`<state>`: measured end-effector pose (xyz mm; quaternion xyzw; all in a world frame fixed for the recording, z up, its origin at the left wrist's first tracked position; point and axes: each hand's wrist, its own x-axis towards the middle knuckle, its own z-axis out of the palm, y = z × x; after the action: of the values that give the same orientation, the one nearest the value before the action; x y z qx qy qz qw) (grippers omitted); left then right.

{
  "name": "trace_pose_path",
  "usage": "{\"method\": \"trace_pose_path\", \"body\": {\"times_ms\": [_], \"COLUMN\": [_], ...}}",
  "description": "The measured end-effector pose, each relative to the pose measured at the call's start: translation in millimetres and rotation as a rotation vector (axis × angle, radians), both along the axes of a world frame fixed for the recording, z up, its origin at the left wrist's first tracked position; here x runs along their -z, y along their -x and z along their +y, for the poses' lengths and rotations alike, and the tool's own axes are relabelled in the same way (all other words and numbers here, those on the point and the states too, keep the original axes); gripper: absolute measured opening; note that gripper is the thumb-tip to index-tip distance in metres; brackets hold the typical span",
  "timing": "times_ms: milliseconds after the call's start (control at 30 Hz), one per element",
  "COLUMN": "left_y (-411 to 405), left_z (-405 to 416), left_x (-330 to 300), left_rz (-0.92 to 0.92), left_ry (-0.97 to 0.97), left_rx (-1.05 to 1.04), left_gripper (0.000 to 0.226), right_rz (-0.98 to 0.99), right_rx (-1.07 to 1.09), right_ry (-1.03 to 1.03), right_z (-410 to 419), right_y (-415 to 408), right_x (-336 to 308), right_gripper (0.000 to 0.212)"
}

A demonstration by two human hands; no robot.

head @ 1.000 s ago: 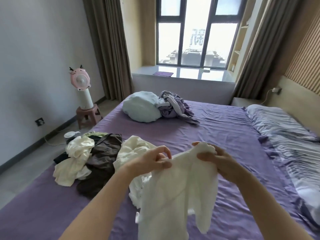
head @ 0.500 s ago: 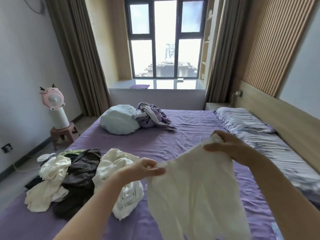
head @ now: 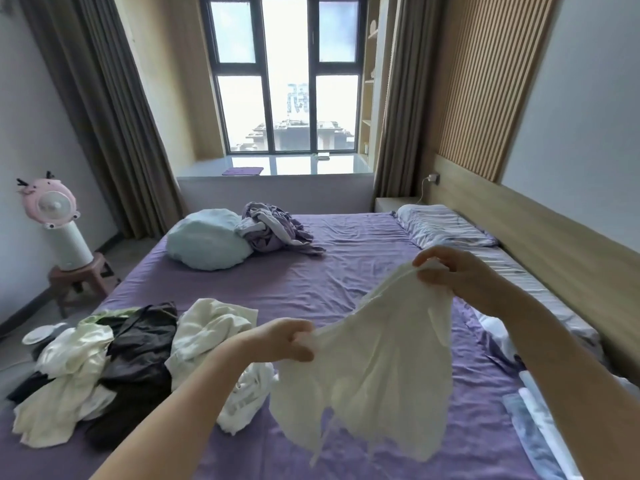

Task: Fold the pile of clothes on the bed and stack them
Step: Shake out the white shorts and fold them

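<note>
Folding barely begun: white garment (head: 374, 368) up in the air over the bed (head: 346, 271), pinched at one edge by the left hand (head: 284, 341) and gripped at the other, higher and farther out, by the right hand (head: 453, 278). Unfolded pile (head: 114, 365) heaped just left of the left hand. No finished stack in sight; nearly everything left, by the look of it.

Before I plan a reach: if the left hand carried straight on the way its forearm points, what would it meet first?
Probably the white garment that the left hand already pinches; beyond that, bare purple sheet. Depth is unclear.
</note>
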<state>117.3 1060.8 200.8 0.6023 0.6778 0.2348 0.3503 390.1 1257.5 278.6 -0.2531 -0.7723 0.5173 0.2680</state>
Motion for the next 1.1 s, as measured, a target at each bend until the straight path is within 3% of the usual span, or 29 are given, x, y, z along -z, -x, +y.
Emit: {"method": "trace_pose_path", "body": {"times_ms": [300, 467, 667, 767, 833, 967, 1100], "left_y": [5.8, 3.9, 7.2, 9.3, 8.9, -3.6, -26.5], "left_z": [-14.3, -21.4, -29.3, -31.3, -31.4, -21.6, -5.6], "left_x": [-8.2, -3.3, 8.1, 13.7, 14.4, 5.3, -6.6], "left_rz": [-0.016, -0.104, -0.522, -0.699, -0.783, -0.746, -0.655], "left_ry": [-0.049, -0.013, 0.085, -0.023, -0.068, -0.075, -0.095], "left_rx": [0.036, 0.029, -0.102, -0.232, -0.287, -0.315, -0.388], "left_gripper": [0.039, 0.023, 0.061, 0.050, 0.044, 0.035, 0.030], "right_rz": [0.099, 0.068, 0.119, 0.102, 0.087, 0.046, -0.119], "right_rx": [0.249, 0.307, 0.343, 0.338, 0.305, 0.240, 0.233], "right_ry": [-0.002, 0.026, 0.168, 0.226, 0.283, 0.318, 0.149], "right_z": [-18.2, -24.1, -25.6, -23.6, -19.7, -7.6, 7.0], "right_y": [-20.0, -28.8, -43.2, -54.0, -59.4, -59.1, -58.9], "right_x": [10.2, 21.4, 46.4, 58.1, 64.6, 67.6, 62.5], "right_gripper": [0.014, 0.015, 0.023, 0.022, 0.034, 0.058, 0.054]}}
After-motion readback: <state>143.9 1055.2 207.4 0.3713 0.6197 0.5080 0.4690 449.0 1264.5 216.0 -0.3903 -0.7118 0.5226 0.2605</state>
